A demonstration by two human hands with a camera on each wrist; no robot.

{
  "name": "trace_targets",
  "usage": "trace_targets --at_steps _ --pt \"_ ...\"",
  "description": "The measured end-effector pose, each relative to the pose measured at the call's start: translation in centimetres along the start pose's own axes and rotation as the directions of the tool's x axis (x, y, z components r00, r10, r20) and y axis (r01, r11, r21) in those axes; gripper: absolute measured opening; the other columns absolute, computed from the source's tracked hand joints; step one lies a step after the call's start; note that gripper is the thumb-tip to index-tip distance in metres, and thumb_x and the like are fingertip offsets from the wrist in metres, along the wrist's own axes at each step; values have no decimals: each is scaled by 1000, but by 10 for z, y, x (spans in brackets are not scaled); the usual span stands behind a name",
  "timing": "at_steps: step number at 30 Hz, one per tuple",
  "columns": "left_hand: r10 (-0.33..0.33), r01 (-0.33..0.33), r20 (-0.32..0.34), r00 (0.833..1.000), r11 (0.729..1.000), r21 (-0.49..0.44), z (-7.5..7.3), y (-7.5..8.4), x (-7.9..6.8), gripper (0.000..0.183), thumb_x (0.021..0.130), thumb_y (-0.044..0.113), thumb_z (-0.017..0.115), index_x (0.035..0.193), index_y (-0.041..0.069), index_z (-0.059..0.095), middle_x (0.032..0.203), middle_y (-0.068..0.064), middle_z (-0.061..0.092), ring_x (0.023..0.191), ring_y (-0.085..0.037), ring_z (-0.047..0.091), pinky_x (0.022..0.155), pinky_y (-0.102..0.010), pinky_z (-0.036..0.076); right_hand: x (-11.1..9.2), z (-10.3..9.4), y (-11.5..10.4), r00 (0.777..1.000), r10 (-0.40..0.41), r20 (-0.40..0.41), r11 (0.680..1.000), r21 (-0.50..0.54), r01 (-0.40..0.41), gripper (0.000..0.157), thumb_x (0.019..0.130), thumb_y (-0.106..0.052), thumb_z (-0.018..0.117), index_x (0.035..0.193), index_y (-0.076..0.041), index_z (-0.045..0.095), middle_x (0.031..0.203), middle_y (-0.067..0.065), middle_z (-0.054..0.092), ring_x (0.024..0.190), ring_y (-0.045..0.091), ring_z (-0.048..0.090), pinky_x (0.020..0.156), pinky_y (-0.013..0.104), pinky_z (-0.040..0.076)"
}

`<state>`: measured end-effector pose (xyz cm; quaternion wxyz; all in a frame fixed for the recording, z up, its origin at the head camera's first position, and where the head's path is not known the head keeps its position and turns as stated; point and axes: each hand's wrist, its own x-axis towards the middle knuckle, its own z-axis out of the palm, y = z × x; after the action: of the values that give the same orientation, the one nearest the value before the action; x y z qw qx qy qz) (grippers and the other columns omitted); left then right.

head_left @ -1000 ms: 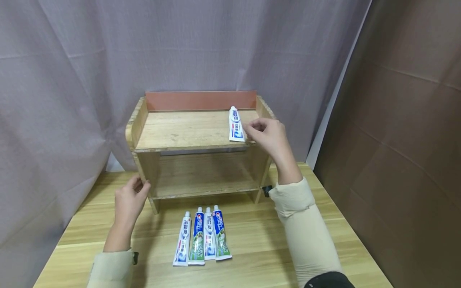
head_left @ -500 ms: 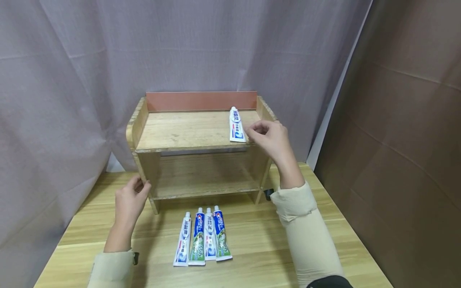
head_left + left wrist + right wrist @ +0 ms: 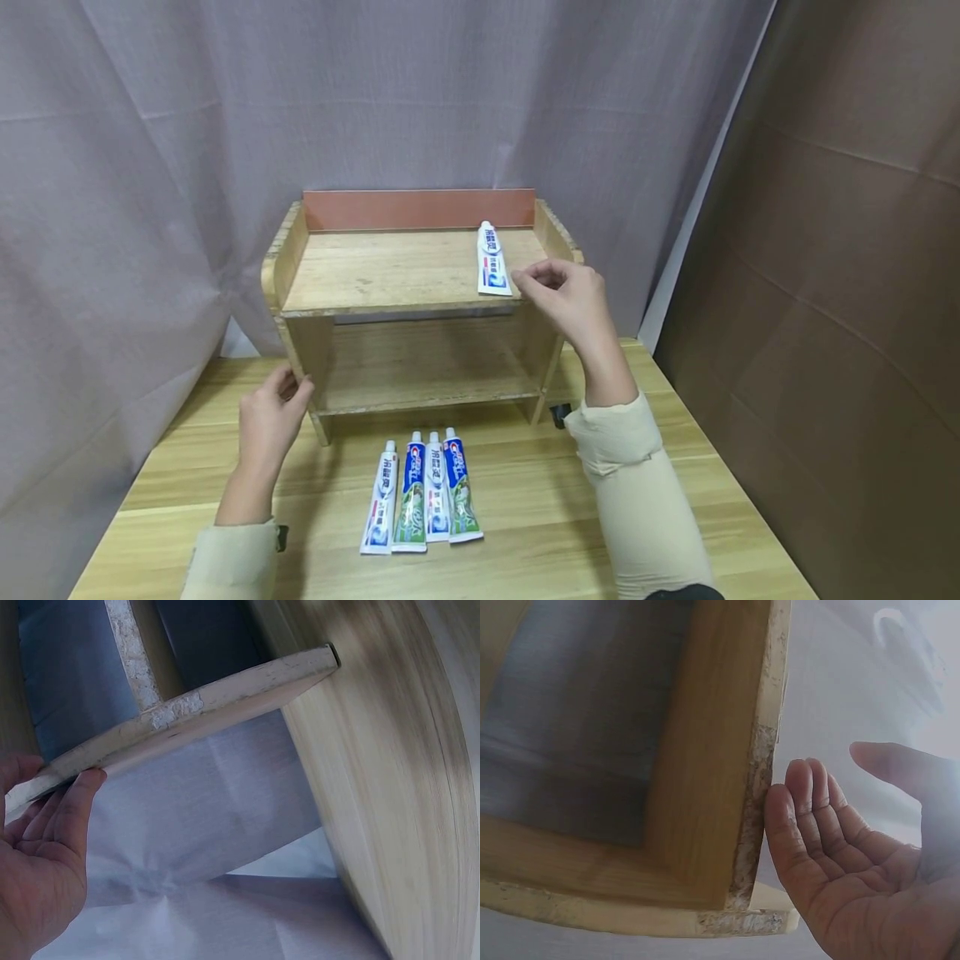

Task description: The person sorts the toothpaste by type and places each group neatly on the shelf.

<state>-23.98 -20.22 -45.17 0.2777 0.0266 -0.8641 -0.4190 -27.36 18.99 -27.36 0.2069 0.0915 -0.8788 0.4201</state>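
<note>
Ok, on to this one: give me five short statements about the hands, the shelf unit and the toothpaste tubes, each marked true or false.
1. Four toothpaste tubes lie on the table in front of the shelf unit. True.
2. Those four all share one design. False: two are blue and green, two white and blue.
3. A lone tube lies on the top shelf, its cap toward the reddish-brown board. True.
4. The right hand grips that lone tube. False: it is beside the tube, holding nothing.
5. The left hand holds the left side panel at its front edge. True.
</note>
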Motion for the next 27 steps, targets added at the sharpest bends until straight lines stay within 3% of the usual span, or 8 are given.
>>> trace_targets --at_steps 18,27 --pt "10 -10 -9 1000 1000 14 0 -2 0 31 97 21 63 118 -1 69 109 -24 71 100 -40 71 85 -50 60 -8 4 5 1000 1 -4 1000 11 -1 33 89 -44 74 98 -12 75 89 4 71 81 20 61 69 33 51" --pt "48 -47 -44 998 999 7 1 -1 -1 26 95 16 64 113 -1 71 103 -24 73 95 -40 73 81 -51 61 -12 7 9 1000 -3 -2 999 33 3 26 89 -37 75 96 -12 74 87 4 72 78 19 62 66 32 52"
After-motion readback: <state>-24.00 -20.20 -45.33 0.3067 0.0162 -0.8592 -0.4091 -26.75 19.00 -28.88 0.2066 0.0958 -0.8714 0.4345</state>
